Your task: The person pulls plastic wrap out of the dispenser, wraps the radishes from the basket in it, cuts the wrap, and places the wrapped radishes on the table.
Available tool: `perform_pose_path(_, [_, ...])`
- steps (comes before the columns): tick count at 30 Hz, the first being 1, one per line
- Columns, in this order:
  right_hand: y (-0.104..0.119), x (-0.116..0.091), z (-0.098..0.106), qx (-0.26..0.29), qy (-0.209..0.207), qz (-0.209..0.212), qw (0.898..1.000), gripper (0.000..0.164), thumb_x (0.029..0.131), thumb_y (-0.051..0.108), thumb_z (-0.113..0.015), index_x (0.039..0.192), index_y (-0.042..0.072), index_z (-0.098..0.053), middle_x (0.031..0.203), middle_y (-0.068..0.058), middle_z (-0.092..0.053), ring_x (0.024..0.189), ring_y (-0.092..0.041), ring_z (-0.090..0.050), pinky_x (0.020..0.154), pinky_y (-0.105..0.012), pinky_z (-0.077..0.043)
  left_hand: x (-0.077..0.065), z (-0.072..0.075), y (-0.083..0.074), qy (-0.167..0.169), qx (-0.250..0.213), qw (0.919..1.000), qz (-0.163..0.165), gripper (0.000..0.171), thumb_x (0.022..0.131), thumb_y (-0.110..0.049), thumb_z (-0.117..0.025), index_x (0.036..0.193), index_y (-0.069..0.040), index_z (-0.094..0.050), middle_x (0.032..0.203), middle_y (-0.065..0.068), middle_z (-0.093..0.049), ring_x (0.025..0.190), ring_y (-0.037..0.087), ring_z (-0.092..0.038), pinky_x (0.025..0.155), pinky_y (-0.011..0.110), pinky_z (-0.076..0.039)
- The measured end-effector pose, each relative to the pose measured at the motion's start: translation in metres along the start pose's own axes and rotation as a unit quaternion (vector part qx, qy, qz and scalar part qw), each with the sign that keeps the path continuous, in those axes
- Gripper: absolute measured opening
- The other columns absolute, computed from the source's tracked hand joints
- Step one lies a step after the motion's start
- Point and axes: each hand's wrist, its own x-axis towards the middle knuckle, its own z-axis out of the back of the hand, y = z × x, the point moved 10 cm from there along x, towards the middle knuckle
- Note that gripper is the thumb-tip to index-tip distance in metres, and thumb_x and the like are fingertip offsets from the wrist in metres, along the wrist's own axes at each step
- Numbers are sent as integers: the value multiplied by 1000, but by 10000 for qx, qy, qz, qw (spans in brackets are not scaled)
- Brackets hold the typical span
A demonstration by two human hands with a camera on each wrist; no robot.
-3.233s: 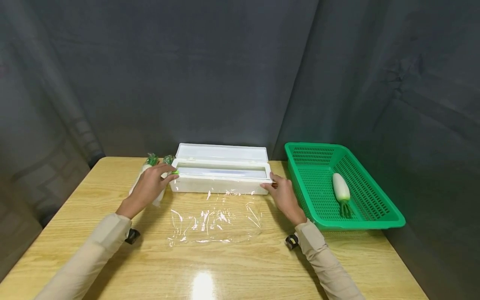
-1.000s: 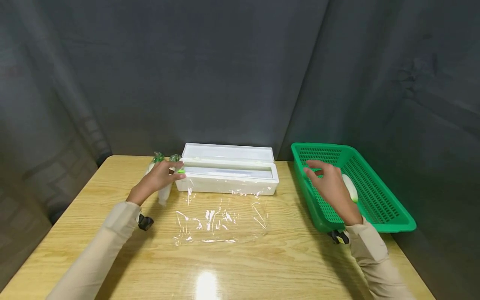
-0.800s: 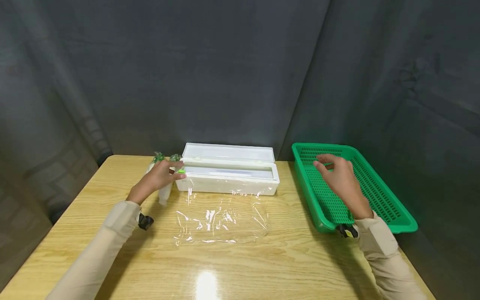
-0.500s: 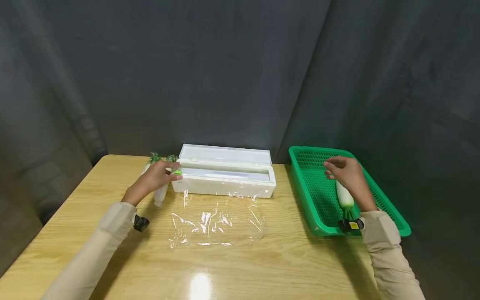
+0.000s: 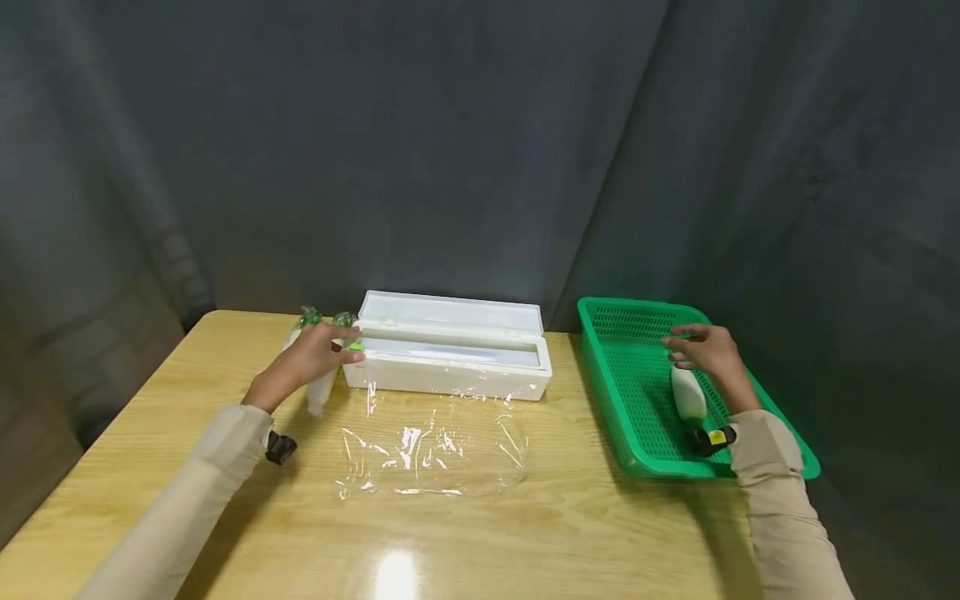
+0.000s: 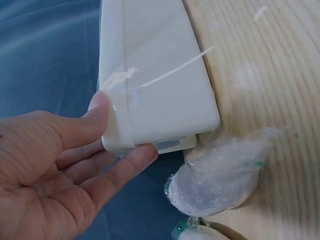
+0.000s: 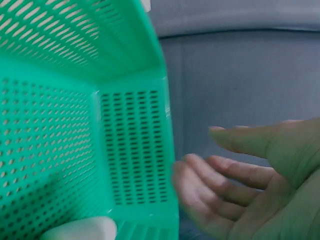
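My left hand (image 5: 311,358) holds the left end of a white cling film dispenser (image 5: 450,383), whose lid is raised at the back. In the left wrist view, the thumb lies along the box edge and a fingertip is at its end face. A sheet of clear cling film (image 5: 435,454) spreads from the dispenser's front over the table. My right hand (image 5: 708,350), fingers loosely bent and holding nothing, hovers over a green basket (image 5: 603,408). Just below it, a white daikon radish (image 5: 686,393) lies in the basket, its leafy end hidden behind the wrist camera.
Two film-wrapped daikon radishes (image 5: 322,390) lie left of the dispenser, partly behind the left hand. A green slider (image 5: 357,345) sits at the dispenser's left end. Dark curtains (image 5: 420,150) hang behind the wooden table (image 5: 480,550).
My right hand has let go of the dispenser's right end and moved right, over the basket and the daikon. My left hand has stayed at the dispenser's left end.
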Motion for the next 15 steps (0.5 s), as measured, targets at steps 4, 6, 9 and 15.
perform_pose_path(4, [-10,-1,7,-284,-541,154,9980,47,106,15,-62,140,-16,-54,126,-38,-65,71,11,-61,70,-21,-60,-2,-1,0,21,6,10000,-28,46,99,-9,-72,137,14,-59,145,33,-52,107,51,-70,86,54,-61])
perform_pose_path(6, [-17,-1,10,-527,-726,136,9959,48,106,17,-61,141,-15,-54,128,-40,-63,72,1,-66,74,-31,-63,-2,-1,0,19,22,10000,-34,46,99,-10,-72,137,13,-59,146,33,-53,106,51,-71,86,54,-61])
perform_pose_path(9, [-30,4,11,-814,-790,-160,9934,54,105,20,-60,143,-17,-49,134,-42,-58,94,-30,-70,98,-54,-55,-3,0,1,18,16,10000,-73,46,99,-10,-72,137,13,-60,145,33,-53,105,50,-71,86,55,-61])
perform_pose_path(15, [-51,11,5,-1168,-341,-729,9899,61,104,19,-61,144,-22,-40,139,-46,-47,114,-57,-55,87,-61,-54,-4,3,5,-40,38,10000,-46,46,99,-11,-73,137,12,-60,144,32,-54,104,50,-71,85,54,-61])
